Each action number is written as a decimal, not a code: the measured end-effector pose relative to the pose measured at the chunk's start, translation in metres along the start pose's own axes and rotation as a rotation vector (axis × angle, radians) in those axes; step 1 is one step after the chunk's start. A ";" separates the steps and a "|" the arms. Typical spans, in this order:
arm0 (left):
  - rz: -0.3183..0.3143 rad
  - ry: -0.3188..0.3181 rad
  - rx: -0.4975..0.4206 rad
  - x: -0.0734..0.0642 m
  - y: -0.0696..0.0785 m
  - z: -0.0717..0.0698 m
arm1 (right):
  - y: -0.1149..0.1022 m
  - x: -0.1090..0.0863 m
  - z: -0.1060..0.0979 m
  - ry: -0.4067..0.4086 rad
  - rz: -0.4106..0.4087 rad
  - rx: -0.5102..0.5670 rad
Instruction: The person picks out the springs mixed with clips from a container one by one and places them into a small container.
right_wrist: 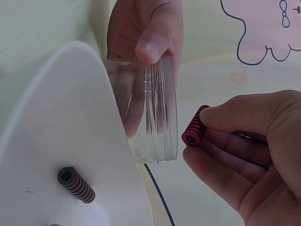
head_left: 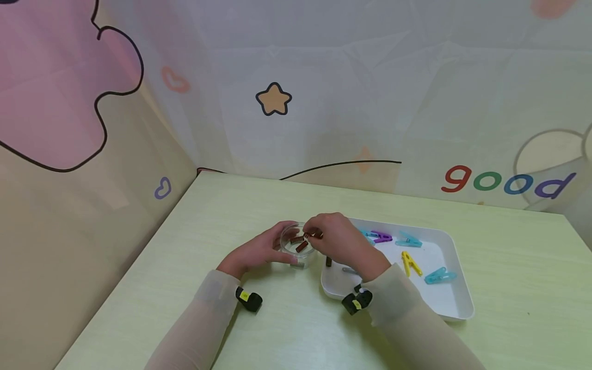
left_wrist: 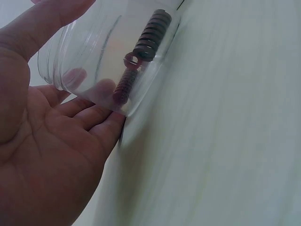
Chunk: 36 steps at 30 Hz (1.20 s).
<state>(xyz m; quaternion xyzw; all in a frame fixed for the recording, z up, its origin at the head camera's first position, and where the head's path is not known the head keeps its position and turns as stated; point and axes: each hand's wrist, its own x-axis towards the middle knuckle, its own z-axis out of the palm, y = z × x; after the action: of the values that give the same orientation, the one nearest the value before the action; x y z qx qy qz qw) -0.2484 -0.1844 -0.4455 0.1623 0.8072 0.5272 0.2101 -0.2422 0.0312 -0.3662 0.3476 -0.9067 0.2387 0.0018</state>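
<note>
Cartoon-printed cloth hangs behind a pale desk. The left hand curls its fingers round a clear, thread-necked jar with dark compression springs inside. Fingers of the right hand pinch a red compression spring near its open mouth. Just beside it, a white tray holds another compression spring and purple, yellow and light-blue clothespins.

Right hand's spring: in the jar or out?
Out: in the right wrist view, the right hand pinches the red spring, with a gap between it and the clear jar.
</note>
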 end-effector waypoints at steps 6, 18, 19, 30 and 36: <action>0.016 -0.001 0.004 0.000 -0.001 0.000 | 0.001 0.001 0.002 -0.014 0.017 0.007; -0.005 0.003 0.007 -0.001 0.000 0.000 | 0.001 0.002 0.004 -0.014 0.011 -0.005; -0.004 0.002 0.007 -0.001 0.000 0.000 | 0.001 0.003 0.004 -0.016 0.015 -0.007; -0.007 -0.021 -0.012 0.000 0.003 -0.001 | 0.001 0.003 0.004 -0.022 0.019 -0.025; -0.014 -0.050 -0.012 -0.009 0.022 -0.002 | 0.002 0.002 0.004 -0.024 0.021 -0.033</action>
<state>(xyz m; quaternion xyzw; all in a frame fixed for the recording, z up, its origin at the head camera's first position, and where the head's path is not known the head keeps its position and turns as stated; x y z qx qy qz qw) -0.2405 -0.1816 -0.4234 0.1685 0.7997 0.5262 0.2350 -0.2439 0.0294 -0.3699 0.3407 -0.9142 0.2195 -0.0059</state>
